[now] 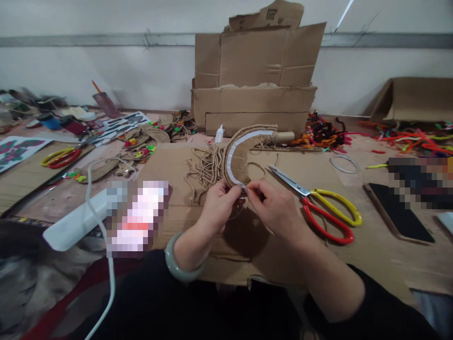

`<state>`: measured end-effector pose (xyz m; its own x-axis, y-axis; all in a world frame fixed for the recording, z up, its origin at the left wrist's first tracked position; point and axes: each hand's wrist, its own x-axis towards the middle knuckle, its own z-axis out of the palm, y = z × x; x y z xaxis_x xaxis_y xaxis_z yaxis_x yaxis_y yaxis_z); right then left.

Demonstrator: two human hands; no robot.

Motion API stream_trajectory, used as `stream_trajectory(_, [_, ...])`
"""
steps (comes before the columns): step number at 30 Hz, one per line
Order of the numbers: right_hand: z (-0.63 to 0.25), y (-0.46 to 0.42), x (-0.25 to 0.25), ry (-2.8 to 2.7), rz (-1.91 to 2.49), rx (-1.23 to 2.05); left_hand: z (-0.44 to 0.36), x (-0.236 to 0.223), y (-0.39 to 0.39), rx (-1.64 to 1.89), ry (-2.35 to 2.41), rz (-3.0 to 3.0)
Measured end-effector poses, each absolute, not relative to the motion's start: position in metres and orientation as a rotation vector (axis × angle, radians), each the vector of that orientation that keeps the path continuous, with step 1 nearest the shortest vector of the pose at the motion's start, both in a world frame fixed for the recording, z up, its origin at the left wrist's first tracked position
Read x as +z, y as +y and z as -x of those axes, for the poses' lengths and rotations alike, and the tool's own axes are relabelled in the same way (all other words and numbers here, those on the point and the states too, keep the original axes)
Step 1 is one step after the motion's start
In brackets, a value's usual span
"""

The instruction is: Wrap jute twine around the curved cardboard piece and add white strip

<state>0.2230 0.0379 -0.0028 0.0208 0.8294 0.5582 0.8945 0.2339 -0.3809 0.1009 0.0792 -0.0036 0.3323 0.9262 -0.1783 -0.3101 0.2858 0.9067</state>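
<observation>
A curved cardboard piece edged with twine [226, 153] and lined with a white strip [230, 158] stands up from the work surface. At its lower end my left hand [220, 203] pinches it between thumb and fingers. Close beside, my right hand [271, 205] is closed with its fingertips together at the same end; whatever sits between them is too small to make out. Loose twine pieces [203, 172] lie in a tangle left of the curve. To the right rest open-bladed scissors [307, 193] with one yellow and one red handle.
Folded cardboard [255, 61] stands at the back, with a white glue bottle [219, 134] before it. Coloured yarn scraps [325, 132] lie behind right. A dark phone [399, 212] is at right; a white power strip [79, 219] with a cable and a lit phone [141, 217] are at left.
</observation>
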Motion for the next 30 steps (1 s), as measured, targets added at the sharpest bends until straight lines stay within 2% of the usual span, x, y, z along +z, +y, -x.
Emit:
stream_trajectory(5, [-0.221,0.037,-0.007,-1.887,1.597,-0.318,-0.103,-0.009,0.08,1.0,0.79,-0.912])
stream_trajectory(16, [-0.22,0.037,-0.006,-1.915,1.734,-0.55,-0.103,-0.022,0.085,1.001,0.843,-1.088])
stream_trajectory(30, [-0.219,0.038,-0.003,-1.82,1.836,-0.154,-0.104,-0.019,0.082,1.005,0.804,-1.091])
